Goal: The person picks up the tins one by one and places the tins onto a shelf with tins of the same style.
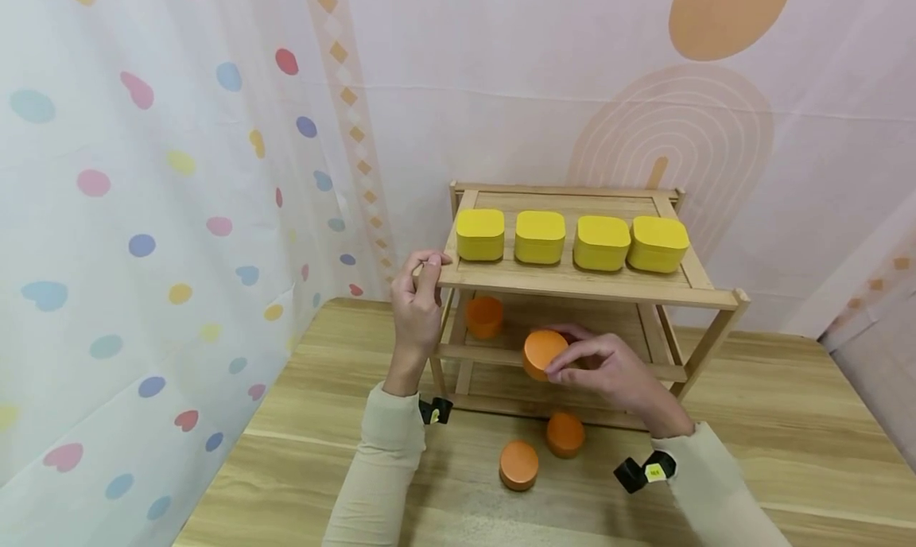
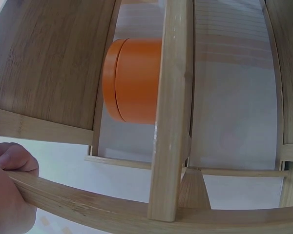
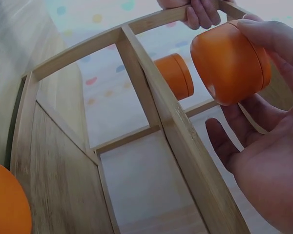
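Observation:
My right hand [image 1: 608,364] grips a round orange tin [image 1: 544,354] between thumb and fingers, in front of the rack's middle shelf. In the right wrist view the held orange tin [image 3: 229,63] is tilted, beside the shelf's front rail. My left hand [image 1: 418,300] holds the front left corner of the wooden rack [image 1: 572,288], its fingers curled over the top frame. A second orange tin [image 1: 484,317] stands at the left end of the middle shelf, behind the rail. Two more orange tins [image 1: 518,465] [image 1: 565,434] stand on the table before the rack.
On the top shelf several yellow rounded-square tins [image 1: 540,237] stand in a row. The rack rests on a wood-grain table [image 1: 300,436]. A dotted curtain [image 1: 179,213] hangs at the left, and a patterned cloth [image 1: 501,78] hangs behind.

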The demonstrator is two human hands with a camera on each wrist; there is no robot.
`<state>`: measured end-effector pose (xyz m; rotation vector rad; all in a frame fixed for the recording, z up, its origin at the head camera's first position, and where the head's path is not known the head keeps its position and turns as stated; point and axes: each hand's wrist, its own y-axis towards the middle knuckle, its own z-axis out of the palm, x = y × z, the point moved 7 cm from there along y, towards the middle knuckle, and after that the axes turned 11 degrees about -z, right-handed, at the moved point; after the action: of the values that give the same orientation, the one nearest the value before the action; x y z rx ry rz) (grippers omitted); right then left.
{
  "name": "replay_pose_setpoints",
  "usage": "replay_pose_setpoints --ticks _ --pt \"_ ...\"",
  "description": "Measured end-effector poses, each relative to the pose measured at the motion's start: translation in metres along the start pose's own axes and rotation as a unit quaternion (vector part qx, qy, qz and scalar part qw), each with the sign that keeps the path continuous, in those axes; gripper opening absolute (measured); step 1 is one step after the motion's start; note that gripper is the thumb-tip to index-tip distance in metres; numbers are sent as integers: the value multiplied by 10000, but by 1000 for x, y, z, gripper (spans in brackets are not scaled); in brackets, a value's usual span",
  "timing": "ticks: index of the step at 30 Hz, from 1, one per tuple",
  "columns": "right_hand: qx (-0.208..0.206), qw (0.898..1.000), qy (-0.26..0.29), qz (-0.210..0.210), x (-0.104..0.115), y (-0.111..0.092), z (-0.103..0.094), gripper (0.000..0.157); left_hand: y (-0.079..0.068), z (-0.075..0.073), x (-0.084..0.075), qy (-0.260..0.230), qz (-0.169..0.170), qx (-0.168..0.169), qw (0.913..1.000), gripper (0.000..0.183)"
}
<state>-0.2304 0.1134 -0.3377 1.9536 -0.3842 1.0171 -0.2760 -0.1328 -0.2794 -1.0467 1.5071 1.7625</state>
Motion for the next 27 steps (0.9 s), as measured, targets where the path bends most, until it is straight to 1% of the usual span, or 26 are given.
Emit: replay_pose_setpoints --ticks 3,4,8,13,14,16,20,21,24,27 --pt "-75 9998 49 163 -6 4 0 12 0 0 0 8 -9 -8 10000 32" --pt "-122 9995 30 294 -9 5 -1 11 -1 0 1 4 -22 -9 10000 32" --pt "-254 9967 -219 736 -17 8 -3 10 -1 0 2 -15 -59 3 10000 32" --pt "-246 9912 -615 1143 -27 13 -6 11 -1 -1 3 -50 -43 -5 10000 32" --pt "-252 9893 -673 1273 -30 14 -6 11 -1 -1 3 -59 -48 -3 10000 31" --pt "-217 9874 -701 1400 -34 16 -7 12 -1 -1 3 -53 -75 0 10000 31" --pt "-191 9870 -572 1490 -40 23 -6 15 -1 0 3 -54 -125 13 9999 31" --pt "-191 9887 -519 1394 -40 27 -5 15 -1 0 3 -53 -122 17 9999 31" --pt "-277 9904 -371 1304 -42 33 -4 15 0 1 2 -92 -89 24 9999 31" --pt "-315 9940 -247 1018 -43 38 -3 14 0 1 2 -110 -58 49 9999 31"
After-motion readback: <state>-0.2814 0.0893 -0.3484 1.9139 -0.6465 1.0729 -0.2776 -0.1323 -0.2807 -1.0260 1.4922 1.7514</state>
